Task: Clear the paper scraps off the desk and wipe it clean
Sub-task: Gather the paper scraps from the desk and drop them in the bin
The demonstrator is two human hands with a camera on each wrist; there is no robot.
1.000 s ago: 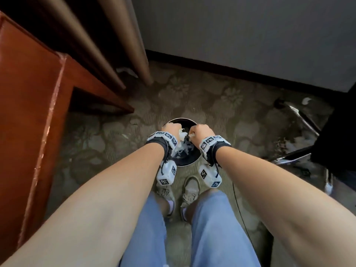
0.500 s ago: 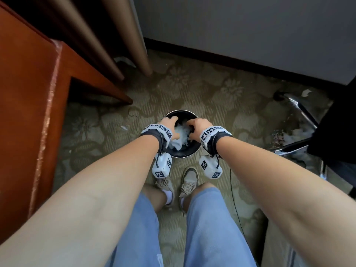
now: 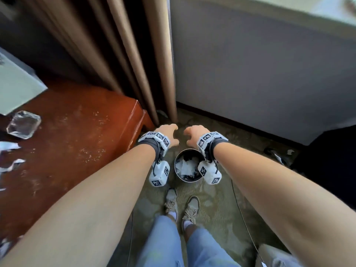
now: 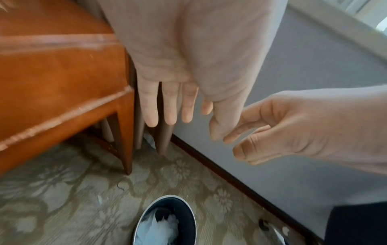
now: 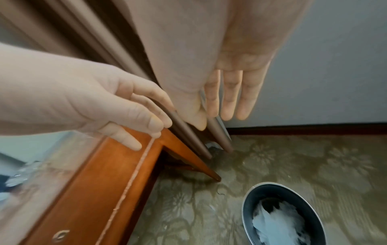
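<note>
A round dark waste bin stands on the carpet by my feet, with white paper scraps lying in it. My left hand and right hand hover above and beyond the bin, a short gap between them, both holding nothing. The left wrist view shows the left hand's fingers straight, the bin below. In the right wrist view the right hand's fingers are straight too. The red-brown desk on the left bears pale specks, and more paper scraps lie at its left edge.
A clear glass ashtray sits on the desk's left part. Brown curtains hang behind the desk corner, next to a grey wall. A dark chair stands at the right. My shoes are just short of the bin.
Both hands have let go of the paper scraps and risen out of the bin. The head view has lifted, so the desk top now shows.
</note>
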